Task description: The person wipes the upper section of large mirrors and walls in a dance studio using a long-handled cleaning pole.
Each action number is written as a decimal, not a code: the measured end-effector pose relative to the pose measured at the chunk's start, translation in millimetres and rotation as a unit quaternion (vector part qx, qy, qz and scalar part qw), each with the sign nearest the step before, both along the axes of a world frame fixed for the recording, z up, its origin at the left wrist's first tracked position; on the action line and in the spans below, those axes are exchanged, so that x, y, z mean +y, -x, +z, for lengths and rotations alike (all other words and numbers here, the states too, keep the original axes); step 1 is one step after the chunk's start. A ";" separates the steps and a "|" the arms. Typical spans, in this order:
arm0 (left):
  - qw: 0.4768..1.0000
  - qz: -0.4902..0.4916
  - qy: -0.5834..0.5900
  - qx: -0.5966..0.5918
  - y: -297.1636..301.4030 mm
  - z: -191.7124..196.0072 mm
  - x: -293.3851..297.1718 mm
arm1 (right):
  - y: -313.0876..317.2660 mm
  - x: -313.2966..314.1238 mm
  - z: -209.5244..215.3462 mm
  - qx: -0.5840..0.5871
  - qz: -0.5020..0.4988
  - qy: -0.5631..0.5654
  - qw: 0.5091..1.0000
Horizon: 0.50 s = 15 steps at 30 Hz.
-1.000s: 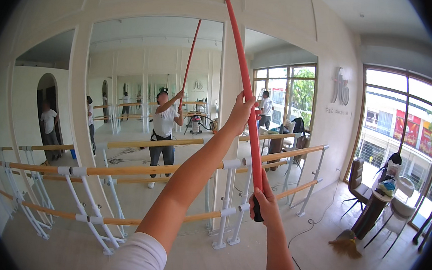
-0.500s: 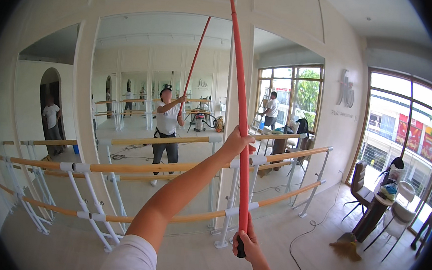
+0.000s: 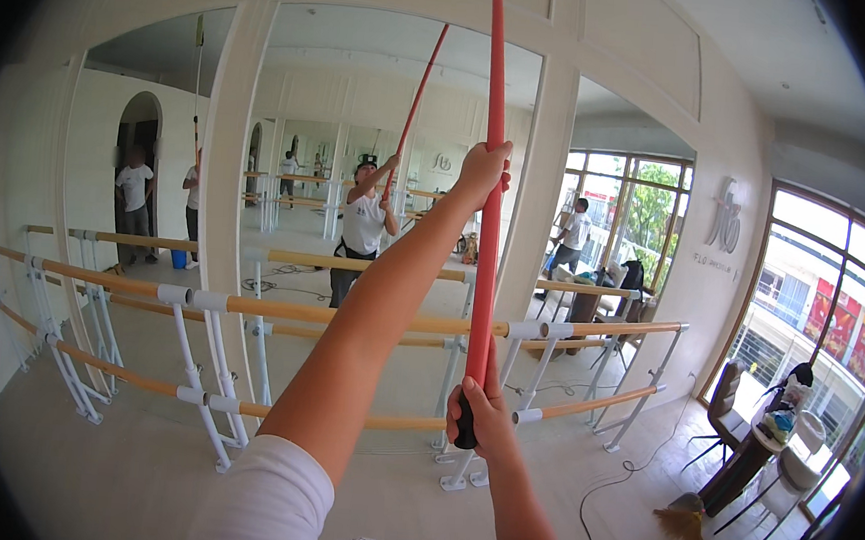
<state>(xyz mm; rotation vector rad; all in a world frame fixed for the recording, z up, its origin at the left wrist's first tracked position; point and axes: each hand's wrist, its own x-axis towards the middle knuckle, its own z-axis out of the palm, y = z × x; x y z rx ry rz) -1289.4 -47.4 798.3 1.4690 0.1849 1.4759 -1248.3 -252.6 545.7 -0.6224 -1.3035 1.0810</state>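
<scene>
A long red pole (image 3: 487,244) stands nearly upright in front of me, its top running out past the upper edge of the view. Around its upper part my left hand (image 3: 483,176) is closed, the arm stretched up and forward. Lower down, my right hand (image 3: 488,414) grips the pole just by its black end cap (image 3: 466,421). Whatever sits at the pole's far end is out of sight. Behind the pole, a tall wall mirror (image 3: 315,91) reflects me and the raised pole.
Two-level wooden barres (image 3: 349,314) on white metal posts run along the mirrors, close ahead. At right are chairs (image 3: 727,411), a cluttered table (image 3: 757,433), a straw broom (image 3: 683,518) and a cable (image 3: 587,502) on the floor. Mirrors at left reflect other people (image 3: 135,194).
Both hands and the pole appear higher in view, and the thing at the pole's top has gone out of the picture. The room has shifted rightward as my view turned left.
</scene>
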 end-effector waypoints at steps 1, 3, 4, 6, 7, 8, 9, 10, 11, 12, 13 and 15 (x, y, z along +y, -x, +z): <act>1.000 0.012 0.001 -0.004 22.6 -1.6 3.0 | 16.2 1.9 -0.3 -0.007 0.007 0.005 1.000; 0.999 0.040 -0.002 -0.014 68.0 -0.6 8.5 | 46.9 11.5 -0.2 -0.023 0.026 -0.001 0.999; 0.999 0.045 0.002 -0.021 92.5 0.0 12.3 | 62.2 16.7 0.6 -0.031 0.036 -0.003 0.999; 0.997 0.068 0.005 -0.030 140.4 3.6 18.6 | 93.0 26.1 5.0 -0.046 0.053 -0.003 0.997; 0.995 0.092 -0.005 -0.036 162.5 6.8 19.7 | 107.9 30.2 10.3 -0.052 0.060 -0.003 0.997; 0.993 0.115 -0.011 -0.037 184.4 10.7 20.5 | 122.3 33.4 15.3 -0.058 0.066 -0.003 0.996; 0.990 0.137 -0.017 -0.037 205.6 15.1 20.8 | 136.3 35.6 20.4 -0.060 0.079 -0.003 0.995; 0.987 0.155 -0.015 -0.043 222.4 16.8 21.3 | 148.1 36.8 24.4 -0.061 0.088 -0.003 0.994; 0.984 0.171 -0.010 -0.045 238.3 17.5 21.4 | 158.7 37.0 25.9 -0.062 0.098 -0.002 0.993; 0.983 0.178 -0.014 -0.042 253.6 15.0 20.9 | 167.4 39.7 22.7 -0.047 0.122 -0.007 0.991; 0.982 0.185 -0.013 -0.038 266.6 7.6 21.2 | 174.4 40.5 15.8 -0.056 0.122 -0.001 0.991; 0.981 0.189 -0.016 -0.029 279.8 -14.4 20.0 | 185.2 37.7 -1.4 -0.075 0.123 0.008 0.990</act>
